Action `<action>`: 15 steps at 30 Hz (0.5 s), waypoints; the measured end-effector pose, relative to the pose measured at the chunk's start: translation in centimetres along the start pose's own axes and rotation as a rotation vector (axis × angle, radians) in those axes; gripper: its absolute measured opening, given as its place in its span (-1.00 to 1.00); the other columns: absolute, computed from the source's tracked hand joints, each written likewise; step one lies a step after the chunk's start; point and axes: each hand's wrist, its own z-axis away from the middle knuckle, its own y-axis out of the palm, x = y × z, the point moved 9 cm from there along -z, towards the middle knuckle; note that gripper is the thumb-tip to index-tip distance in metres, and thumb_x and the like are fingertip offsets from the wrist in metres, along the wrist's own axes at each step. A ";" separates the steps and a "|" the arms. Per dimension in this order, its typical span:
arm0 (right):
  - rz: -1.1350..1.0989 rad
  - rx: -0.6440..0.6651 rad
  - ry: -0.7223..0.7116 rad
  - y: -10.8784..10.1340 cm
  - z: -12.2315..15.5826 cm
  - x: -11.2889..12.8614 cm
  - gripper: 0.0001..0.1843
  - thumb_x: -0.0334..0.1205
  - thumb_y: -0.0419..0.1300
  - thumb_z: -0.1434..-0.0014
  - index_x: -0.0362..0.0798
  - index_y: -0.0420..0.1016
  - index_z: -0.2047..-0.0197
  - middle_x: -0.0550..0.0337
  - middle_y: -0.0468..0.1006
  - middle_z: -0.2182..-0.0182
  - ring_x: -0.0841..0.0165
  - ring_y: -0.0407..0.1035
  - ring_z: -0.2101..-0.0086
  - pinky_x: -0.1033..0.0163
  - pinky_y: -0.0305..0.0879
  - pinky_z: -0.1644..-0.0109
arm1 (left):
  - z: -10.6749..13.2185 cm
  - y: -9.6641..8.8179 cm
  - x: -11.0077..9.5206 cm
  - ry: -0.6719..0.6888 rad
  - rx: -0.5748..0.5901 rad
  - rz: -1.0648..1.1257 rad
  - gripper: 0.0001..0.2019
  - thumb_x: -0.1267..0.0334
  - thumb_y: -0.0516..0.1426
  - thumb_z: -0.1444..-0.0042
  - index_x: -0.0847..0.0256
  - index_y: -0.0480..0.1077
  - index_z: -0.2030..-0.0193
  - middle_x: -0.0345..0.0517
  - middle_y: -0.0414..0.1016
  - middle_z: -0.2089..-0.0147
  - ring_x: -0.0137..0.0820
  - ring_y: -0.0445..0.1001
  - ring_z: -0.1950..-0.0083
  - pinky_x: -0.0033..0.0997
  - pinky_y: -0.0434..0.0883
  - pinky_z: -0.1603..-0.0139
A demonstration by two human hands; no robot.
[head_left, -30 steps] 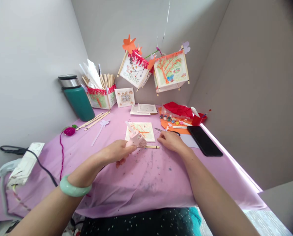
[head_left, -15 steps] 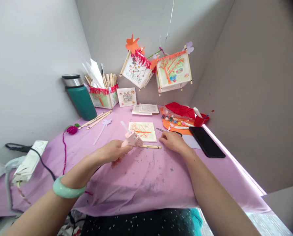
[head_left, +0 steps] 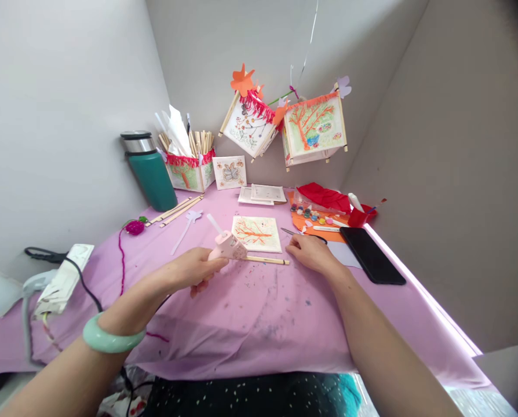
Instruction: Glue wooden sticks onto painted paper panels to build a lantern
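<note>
My left hand [head_left: 198, 271] is wrapped round the handle of a pink glue gun [head_left: 228, 245], with a pale glue stick rising out of its back. The gun is just left of a white panel [head_left: 256, 234] with an orange tree drawn on it. Along the panel's near edge lies a thin wooden stick [head_left: 267, 260], its left part hidden behind the gun. On the cloth by the panel's right lower corner rests my right hand [head_left: 311, 252], fingers loosely bent and seemingly holding nothing. Scissors [head_left: 291, 231] lie just beyond it, partly covered by the hand.
A black phone [head_left: 372, 255] and paints [head_left: 311, 215] lie on the right. Two decorated lanterns [head_left: 315, 127] hang at the back. On the left stand a green bottle [head_left: 152, 179], a stick-filled box [head_left: 189, 174], and a power strip [head_left: 65, 281] with cables.
My left hand has drawn the glue gun slightly left, away from the drawn panel. My right hand stays in place beside it. The whole view has shifted a little.
</note>
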 end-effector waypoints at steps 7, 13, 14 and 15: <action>-0.004 -0.009 -0.005 0.0 0.0 0.1 -0.77 -0.13 0.02 -0.10 -0.02 0.43 0.41 0.18 0.53 0.42 0.33 0.33 0.39 0.32 -0.04 0.43 | 0.0 0.3 -0.6 0.007 -0.004 0.002 -0.65 -0.06 0.02 0.00 0.20 0.14 0.53 -0.28 0.15 0.66 -0.49 0.22 0.67 -0.49 0.20 0.69; -0.003 -0.002 -0.003 -0.1 0.1 0.2 -0.78 -0.13 0.02 -0.10 -0.02 0.43 0.40 0.18 0.53 0.39 0.34 0.33 0.37 0.32 -0.04 0.43 | -1.0 1.0 -0.7 0.022 -0.015 -0.015 -0.65 -0.07 0.01 0.00 0.20 0.16 0.50 -0.25 0.20 0.64 -0.47 0.23 0.67 -0.48 0.20 0.70; -0.004 0.002 -0.002 -0.1 0.1 0.2 -0.79 -0.13 0.03 -0.10 -0.02 0.44 0.40 0.18 0.53 0.39 0.34 0.33 0.37 0.32 -0.04 0.42 | -1.1 1.1 -0.7 0.023 -0.014 -0.019 -0.66 -0.07 0.00 -0.01 0.20 0.16 0.50 -0.25 0.20 0.64 -0.47 0.23 0.67 -0.48 0.20 0.70; -0.002 0.005 0.001 0.0 0.1 0.1 -0.78 -0.13 0.03 -0.10 -0.02 0.44 0.39 0.18 0.53 0.38 0.34 0.33 0.36 0.32 -0.03 0.42 | -1.1 1.1 -0.7 0.021 -0.013 -0.023 -0.66 -0.07 0.00 -0.01 0.20 0.16 0.50 -0.25 0.20 0.64 -0.47 0.23 0.67 -0.48 0.19 0.70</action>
